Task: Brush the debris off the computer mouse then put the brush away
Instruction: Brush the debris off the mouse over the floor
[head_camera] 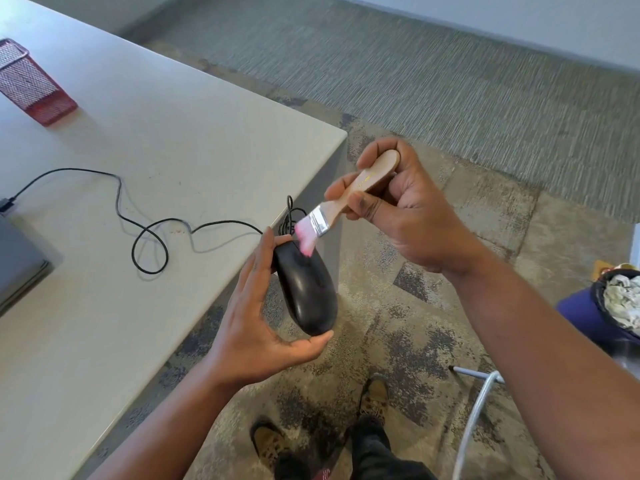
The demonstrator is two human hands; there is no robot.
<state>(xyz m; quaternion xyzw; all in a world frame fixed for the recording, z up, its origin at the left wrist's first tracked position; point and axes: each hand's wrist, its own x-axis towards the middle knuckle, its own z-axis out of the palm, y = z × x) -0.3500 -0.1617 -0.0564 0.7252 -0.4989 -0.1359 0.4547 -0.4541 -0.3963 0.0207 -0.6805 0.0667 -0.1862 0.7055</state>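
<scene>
Two bare hands are working just off the near right corner of the surface, out over the carpet. The left hand is gripping the black computer mouse, fingers along its far side and thumb curling under its rounded rear end, so the mouse is hanging in the air beside the surface's edge rather than lying on it. The right hand is clenching the wooden handle of the brush, thumb pressing on top and fingers wrapping behind. The brush is slanting down to the left, its pink bristles touching the front end of the mouse, next to where the cord leaves it.

The mouse's black cord is trailing back across the surface in loose loops toward the left edge, where it is meeting a plug beside a grey laptop. A red mesh holder is standing near the far left corner, well apart from the hands. On the floor at the right, a bin is holding crumpled paper. The person's shoes are showing on the carpet below the hands.
</scene>
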